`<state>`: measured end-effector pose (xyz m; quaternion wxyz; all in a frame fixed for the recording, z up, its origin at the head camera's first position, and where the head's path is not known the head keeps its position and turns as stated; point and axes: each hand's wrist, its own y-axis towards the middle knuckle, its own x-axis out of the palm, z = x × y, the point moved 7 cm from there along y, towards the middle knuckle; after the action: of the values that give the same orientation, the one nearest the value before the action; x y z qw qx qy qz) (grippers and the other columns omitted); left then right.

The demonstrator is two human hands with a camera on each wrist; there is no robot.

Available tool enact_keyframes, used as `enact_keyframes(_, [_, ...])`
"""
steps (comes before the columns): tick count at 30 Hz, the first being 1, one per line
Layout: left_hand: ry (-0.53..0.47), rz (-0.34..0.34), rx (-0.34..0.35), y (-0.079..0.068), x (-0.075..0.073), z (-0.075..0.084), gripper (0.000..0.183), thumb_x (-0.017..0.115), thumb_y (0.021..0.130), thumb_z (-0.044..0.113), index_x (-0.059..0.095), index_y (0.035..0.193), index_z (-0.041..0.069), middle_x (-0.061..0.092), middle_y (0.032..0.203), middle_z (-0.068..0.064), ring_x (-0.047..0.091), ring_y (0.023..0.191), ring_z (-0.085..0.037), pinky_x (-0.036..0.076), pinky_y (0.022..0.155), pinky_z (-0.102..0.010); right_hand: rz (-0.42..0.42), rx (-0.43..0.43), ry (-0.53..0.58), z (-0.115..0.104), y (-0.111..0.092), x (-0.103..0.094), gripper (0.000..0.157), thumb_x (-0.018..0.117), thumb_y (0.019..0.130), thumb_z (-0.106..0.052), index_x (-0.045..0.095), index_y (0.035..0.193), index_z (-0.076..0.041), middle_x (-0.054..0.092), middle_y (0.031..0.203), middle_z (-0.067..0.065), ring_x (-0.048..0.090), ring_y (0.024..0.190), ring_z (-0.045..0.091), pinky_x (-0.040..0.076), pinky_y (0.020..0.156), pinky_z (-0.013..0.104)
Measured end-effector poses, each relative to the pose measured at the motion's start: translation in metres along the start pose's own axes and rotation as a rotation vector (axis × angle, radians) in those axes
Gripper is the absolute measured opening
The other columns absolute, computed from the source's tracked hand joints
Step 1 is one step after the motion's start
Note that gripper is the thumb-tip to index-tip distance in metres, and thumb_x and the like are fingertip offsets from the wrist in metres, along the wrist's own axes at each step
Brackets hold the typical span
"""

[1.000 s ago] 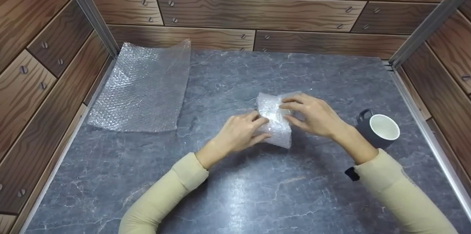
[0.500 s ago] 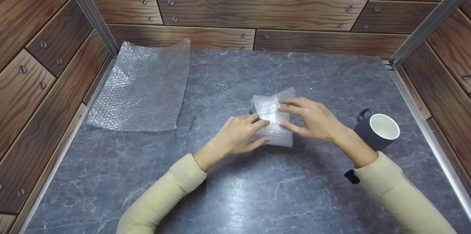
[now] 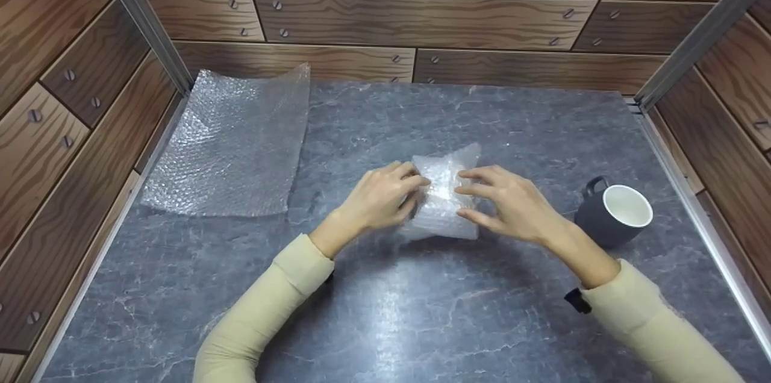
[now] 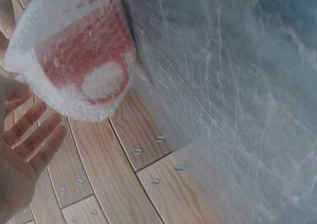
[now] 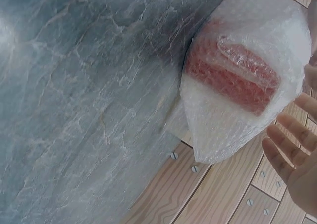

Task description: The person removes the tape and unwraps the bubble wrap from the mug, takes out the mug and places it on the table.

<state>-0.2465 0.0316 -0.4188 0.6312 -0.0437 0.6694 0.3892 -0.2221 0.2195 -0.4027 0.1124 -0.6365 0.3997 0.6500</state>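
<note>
A red-and-white mug (image 4: 81, 50) shows through the bubble wrap around it, its handle visible in the left wrist view. In the head view this wrapped bundle (image 3: 444, 190) sits mid-table between both hands, a pointed corner of the wrap sticking up at the back. My left hand (image 3: 385, 197) is at the bundle's left side, its fingertips close to or on the wrap. On the other side, my right hand (image 3: 512, 202) has its spread fingers at the wrap's right edge. Both wrist views show fingers mostly extended; whether they touch the wrap is unclear.
A dark mug (image 3: 608, 223) with a white inside stands upright at the right, near my right forearm. At the back left lies a flat sheet of bubble wrap (image 3: 235, 142). Wood-patterned panels (image 3: 421, 18) wall in the grey marbled table (image 3: 373, 118).
My left hand has drawn back slightly to the left and away from the top of the bundle. The bundle has shifted a little to the left. My right hand stays near its right edge.
</note>
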Motion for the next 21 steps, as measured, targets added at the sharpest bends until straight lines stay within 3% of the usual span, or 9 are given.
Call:
enact_keyframes(4, [-0.004, -0.082, -0.005, 0.0056, 0.0068, -0.0043, 0.028, 0.067, 0.103, 0.025, 0.073, 0.13, 0.017, 0.07, 0.132, -0.005, 0.071, 0.109, -0.023, 0.065, 0.078, -0.034, 0.019, 0.002, -0.019, -0.0035, -0.0016, 0.0013, 0.037, 0.083, 0.09, -0.039, 0.08, 0.118, -0.015, 0.072, 0.133, 0.011, 0.072, 0.109, 0.031, 0.064, 0.083, 0.044])
enact_keyframes(7, [-0.006, -0.104, 0.003, 0.0083, 0.009, -0.0052, 0.03, 0.066, 0.104, 0.026, 0.071, 0.133, 0.017, 0.068, 0.139, -0.006, 0.071, 0.116, -0.024, 0.066, 0.082, -0.036, 0.036, 0.002, -0.029, -0.0048, -0.0027, 0.0022, 0.036, 0.085, 0.089, -0.037, 0.081, 0.116, -0.015, 0.073, 0.131, 0.01, 0.072, 0.108, 0.03, 0.064, 0.082, 0.044])
enact_keyframes(21, [0.008, -0.038, 0.105, 0.0074, 0.0076, -0.0009, 0.025, 0.061, 0.108, 0.024, 0.077, 0.125, 0.015, 0.075, 0.131, -0.007, 0.074, 0.119, -0.028, 0.064, 0.098, -0.038, 0.071, 0.045, 0.001, -0.0069, -0.005, 0.0048, 0.033, 0.086, 0.088, -0.033, 0.081, 0.114, -0.014, 0.075, 0.128, 0.01, 0.073, 0.106, 0.028, 0.065, 0.084, 0.043])
